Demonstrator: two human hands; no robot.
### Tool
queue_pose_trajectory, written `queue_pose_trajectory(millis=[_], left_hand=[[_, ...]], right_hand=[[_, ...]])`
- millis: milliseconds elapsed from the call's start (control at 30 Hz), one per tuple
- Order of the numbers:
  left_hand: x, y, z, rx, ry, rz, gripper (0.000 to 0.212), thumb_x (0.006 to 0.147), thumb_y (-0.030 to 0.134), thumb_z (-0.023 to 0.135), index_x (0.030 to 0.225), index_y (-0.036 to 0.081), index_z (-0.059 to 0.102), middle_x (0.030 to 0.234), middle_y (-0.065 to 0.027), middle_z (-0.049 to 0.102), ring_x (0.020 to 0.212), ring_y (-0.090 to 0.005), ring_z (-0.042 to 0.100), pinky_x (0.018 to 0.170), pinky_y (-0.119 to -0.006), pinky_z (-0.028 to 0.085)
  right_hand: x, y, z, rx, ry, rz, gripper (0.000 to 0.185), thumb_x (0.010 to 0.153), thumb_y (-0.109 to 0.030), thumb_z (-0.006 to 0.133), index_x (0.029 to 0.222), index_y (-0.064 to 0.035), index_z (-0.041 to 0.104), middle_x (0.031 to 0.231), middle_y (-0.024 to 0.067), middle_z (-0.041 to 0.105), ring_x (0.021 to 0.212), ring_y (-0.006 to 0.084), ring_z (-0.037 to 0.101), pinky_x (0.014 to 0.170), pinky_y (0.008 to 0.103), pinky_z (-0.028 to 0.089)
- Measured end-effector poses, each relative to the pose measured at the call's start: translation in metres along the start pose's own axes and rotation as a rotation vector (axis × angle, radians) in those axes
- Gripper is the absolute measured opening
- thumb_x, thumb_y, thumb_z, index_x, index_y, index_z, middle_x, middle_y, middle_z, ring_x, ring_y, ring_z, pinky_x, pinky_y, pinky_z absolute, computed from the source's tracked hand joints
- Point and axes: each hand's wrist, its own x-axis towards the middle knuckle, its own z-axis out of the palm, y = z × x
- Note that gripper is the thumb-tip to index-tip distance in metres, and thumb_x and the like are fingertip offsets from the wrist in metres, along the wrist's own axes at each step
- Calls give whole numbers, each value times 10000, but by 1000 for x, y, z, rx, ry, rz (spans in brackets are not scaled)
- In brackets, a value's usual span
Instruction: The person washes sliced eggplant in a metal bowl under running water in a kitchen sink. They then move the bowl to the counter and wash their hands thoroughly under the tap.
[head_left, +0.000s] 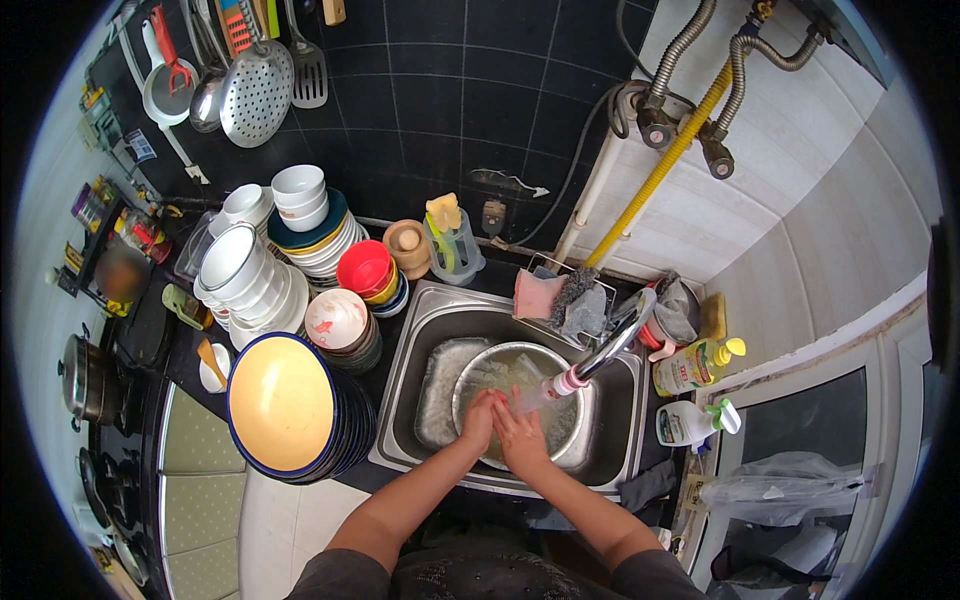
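Observation:
Both hands are over a round metal basin (579, 429) that stands in the stainless steel sink (395, 420). Water streams from the chrome faucet (616, 335), through its pink and clear nozzle (568, 380), onto the hands. My left hand (482, 418) touches my right hand (520, 435) at the fingers, under the stream. Cloudy water fills the basin, with something pale and translucent (529, 367) in it. Whether anything small lies between the hands cannot be made out.
Left of the sink stand a tall stack of blue-rimmed yellow bowls (281, 403), patterned bowls (337, 320) and white bowls (229, 259). A wire rack (547, 328) with sponges and cloths sits behind the basin. A yellow-capped bottle (686, 367) and a spray bottle (686, 423) stand at the right.

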Motion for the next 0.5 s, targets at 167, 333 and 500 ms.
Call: queue_pose_trajectory(millis=[167,333,500], left_hand=[[4,-9,-2,30,-57,-32,152,781,133,385,785,56,517,748,-30,505,733,-132,487,679,-231,372],[4,-18,0,103,-35,61,143,789,143,404,765,63,520,745,-23,506,720,-115,477,649,-230,379],[11,-28,-7,154,-7,75,197,833,181,411,736,51,523,707,-26,523,681,-107,491,604,-230,395]], right_hand=[[-9,2,7,-76,-67,28,473,725,-145,451,1188,-51,435,1313,80,275,1253,318,171,959,499,178],[-14,3,16,-111,-89,41,458,734,-168,436,1175,-43,446,1315,94,273,1250,298,184,964,500,173],[-14,-4,12,-166,-147,49,433,738,-178,430,1146,-39,475,1322,91,267,1250,276,190,963,495,192]])
